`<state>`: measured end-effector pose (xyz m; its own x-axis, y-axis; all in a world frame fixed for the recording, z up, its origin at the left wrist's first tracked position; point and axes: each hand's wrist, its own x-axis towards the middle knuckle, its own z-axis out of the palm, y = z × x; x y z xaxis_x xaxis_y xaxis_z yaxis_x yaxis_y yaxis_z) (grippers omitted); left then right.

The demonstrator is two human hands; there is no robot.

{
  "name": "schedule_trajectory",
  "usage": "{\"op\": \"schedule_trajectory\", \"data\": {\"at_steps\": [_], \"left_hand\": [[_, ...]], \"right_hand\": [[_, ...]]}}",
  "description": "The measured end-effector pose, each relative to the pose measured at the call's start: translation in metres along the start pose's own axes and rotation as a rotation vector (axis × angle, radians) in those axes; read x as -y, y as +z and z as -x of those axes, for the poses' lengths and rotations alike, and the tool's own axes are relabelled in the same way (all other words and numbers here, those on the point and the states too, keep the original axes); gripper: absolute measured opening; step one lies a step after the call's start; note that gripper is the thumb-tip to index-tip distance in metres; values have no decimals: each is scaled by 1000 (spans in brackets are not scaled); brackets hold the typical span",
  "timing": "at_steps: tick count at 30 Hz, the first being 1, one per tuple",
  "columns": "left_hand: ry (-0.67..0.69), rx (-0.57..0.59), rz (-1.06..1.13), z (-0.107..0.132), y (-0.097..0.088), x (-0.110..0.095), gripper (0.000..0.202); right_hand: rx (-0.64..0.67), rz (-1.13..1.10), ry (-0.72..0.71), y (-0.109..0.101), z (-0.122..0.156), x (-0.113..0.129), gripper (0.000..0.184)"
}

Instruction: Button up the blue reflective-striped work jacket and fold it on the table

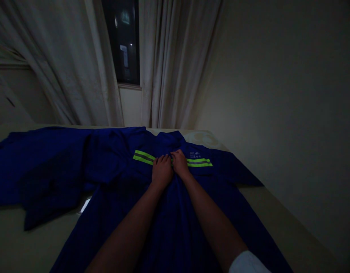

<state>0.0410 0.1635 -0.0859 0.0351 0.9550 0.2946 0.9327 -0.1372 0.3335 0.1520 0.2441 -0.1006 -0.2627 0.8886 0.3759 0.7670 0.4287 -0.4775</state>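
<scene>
A dark blue work jacket (pixel 220 204) lies spread out, collar away from me, with a yellow-green reflective strip (pixel 200 163) across its chest. Both my hands meet at the front opening, level with that strip. My left hand (pixel 162 170) has its fingers curled over the cloth left of the opening. Right beside it, my right hand (pixel 179 162) is closed on the fabric at the front edge, just below the collar. What exactly lies between the fingertips is hidden. Small white print (pixel 195 155) shows on the chest, right of my hands.
More dark blue clothing (pixel 50 163) lies at the left, partly folded. A small shiny white item (pixel 85 205) peeks out beside it. The pale bed-like surface (pixel 10 239) ends against a wall (pixel 291 94) at the right. Curtains (pixel 175 64) and a dark window (pixel 122 41) stand behind.
</scene>
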Motion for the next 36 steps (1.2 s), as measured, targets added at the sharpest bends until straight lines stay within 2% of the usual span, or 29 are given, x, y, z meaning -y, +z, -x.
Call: {"op": "schedule_trajectory", "data": {"at_steps": [6, 10, 19, 28, 36], "left_hand": [[8, -7, -8, 0, 0, 0, 47], [-1, -8, -22, 0, -1, 0, 47], [6, -22, -56, 0, 0, -2, 43], [16, -23, -65, 1, -1, -1, 48], [14, -12, -55, 2, -2, 0, 48]], "right_hand": [[23, 18, 5, 3, -2, 1, 39], [52, 51, -18, 2, -4, 2, 33], [16, 14, -45, 2, -5, 3, 35], [119, 279, -31, -7, 0, 19, 27], [210, 477, -88, -16, -2, 33, 28]]}}
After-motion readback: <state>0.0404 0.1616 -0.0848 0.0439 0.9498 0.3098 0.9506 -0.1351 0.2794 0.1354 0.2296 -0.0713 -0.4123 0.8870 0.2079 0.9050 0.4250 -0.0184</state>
